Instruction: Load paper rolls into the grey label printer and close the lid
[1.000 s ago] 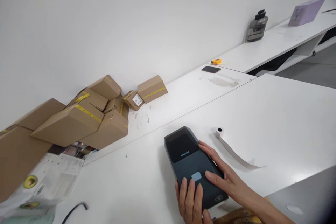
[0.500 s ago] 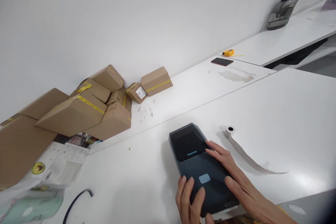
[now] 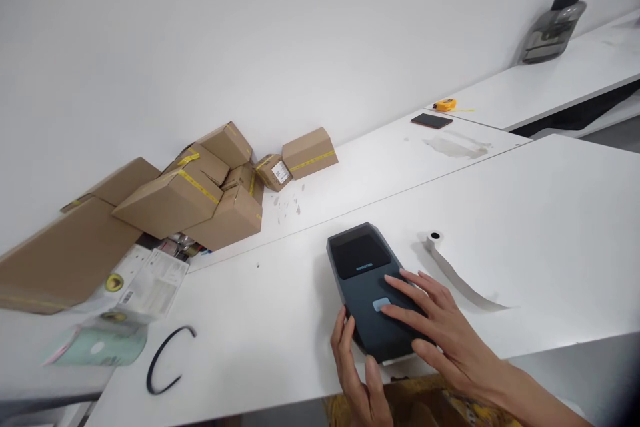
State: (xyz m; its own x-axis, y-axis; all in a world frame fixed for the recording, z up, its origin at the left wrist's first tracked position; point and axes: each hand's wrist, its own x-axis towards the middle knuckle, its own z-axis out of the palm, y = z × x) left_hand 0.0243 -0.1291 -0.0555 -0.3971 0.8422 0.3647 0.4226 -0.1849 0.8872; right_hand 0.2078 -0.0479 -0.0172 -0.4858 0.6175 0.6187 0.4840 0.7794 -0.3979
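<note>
Brown cartons (image 3: 167, 203) are piled at the far left against the wall, with a green pouch (image 3: 120, 340) nearer the person and a dark curved band (image 3: 159, 357) lying on the white table (image 3: 260, 333) to the right of it. Next comes the left hand (image 3: 356, 377), its fingers bent along the left side of a dark handheld device (image 3: 363, 293) and its thumb standing apart from them by the near end; whether it truly grips or only steadies the casing, I cannot tell. The device lies straight ahead of the person, over the near part of the table, face up, its long axis running from the screen (image 3: 361, 253) at the far left to the near end at the right, so that it slants between the hands. The right hand (image 3: 450, 330) comes in across that axis from the right, open, its fingers spread over the face and closed on nothing. One fingertip meets the pale blue button (image 3: 381, 305), which makes the right hand the nearer to it; the left keeps to the lower left edge. Farther right, apart from that hand, a paper roll (image 3: 432, 242) trails its loose strip toward the near right.
</note>
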